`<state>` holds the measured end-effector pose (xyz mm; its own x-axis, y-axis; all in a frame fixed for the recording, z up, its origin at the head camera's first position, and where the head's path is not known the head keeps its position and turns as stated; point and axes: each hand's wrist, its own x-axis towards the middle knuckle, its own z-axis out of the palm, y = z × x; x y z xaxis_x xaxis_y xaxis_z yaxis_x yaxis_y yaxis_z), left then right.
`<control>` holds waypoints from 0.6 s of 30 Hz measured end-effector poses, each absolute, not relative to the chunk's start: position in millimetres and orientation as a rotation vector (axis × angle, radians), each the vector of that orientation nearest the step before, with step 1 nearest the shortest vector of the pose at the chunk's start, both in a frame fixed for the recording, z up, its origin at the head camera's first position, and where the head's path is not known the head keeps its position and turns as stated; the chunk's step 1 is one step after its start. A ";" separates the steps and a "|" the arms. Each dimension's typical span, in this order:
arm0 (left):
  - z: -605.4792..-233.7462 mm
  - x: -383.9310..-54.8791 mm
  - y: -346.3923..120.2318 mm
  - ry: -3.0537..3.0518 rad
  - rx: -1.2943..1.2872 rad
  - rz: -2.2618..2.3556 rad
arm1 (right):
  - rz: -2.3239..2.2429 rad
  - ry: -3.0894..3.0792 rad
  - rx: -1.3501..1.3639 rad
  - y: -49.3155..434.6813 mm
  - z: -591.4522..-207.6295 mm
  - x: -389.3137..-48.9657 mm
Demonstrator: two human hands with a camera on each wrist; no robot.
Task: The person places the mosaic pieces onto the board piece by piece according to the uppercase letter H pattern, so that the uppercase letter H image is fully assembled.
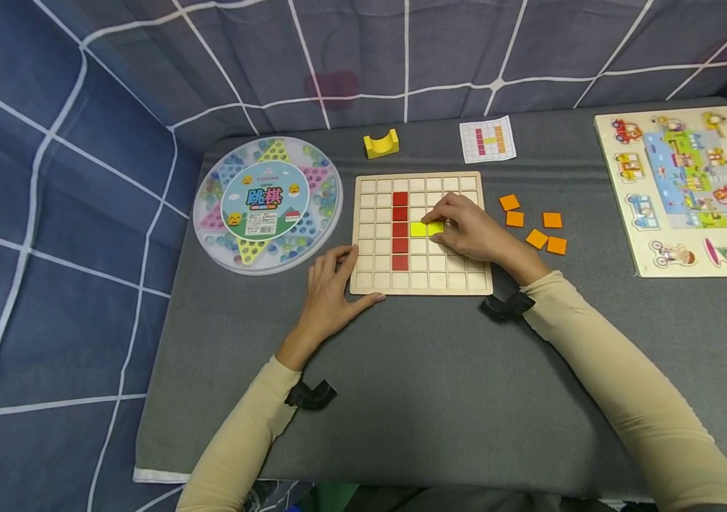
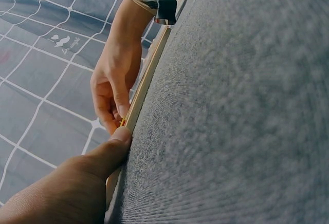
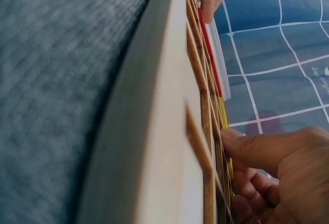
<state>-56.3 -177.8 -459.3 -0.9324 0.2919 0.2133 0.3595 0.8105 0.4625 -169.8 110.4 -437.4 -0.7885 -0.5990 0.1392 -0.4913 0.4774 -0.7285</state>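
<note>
A wooden grid board (image 1: 372, 280) lies on the grey cloth, with a column of several red square tiles (image 1: 399, 230) in its cells. Right of that column is one yellow tile (image 1: 417, 229). My right hand (image 1: 475, 229) pinches a second yellow tile (image 1: 435, 228) beside it, low against the grid. In the right wrist view the thumb of that hand (image 3: 288, 165) touches the board's surface by a yellow tile (image 3: 223, 111). Spread around the board's near left corner, my left hand (image 1: 327, 293) touches its edges; its thumb (image 2: 110, 152) shows in the left wrist view.
Several orange tiles (image 1: 551, 220) lie right of the board. Behind it are a yellow curved block (image 1: 381, 144) and a small pattern card (image 1: 487, 139). A round Chinese checkers box (image 1: 331, 213) stands left; a picture puzzle board (image 1: 651, 242) lies far right.
</note>
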 end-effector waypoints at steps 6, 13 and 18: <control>-460.4 -57.5 -177.5 -2.845 -0.528 -0.769 | -1.217 2.583 -0.977 112.3 -439.6 -170.3; -460.4 -57.6 -177.3 -2.840 -0.531 -0.769 | -1.240 2.532 -1.038 122.3 -439.5 -168.5; -460.7 -57.3 -177.1 -2.831 -0.535 -0.773 | -1.310 2.521 -1.086 141.5 -437.1 -168.5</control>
<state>-57.3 -177.1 -460.7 -0.9235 0.2976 0.2419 0.3792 0.8026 0.4605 -168.5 141.5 -437.1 -0.7406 -0.6335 0.2241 -0.5474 0.3753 -0.7480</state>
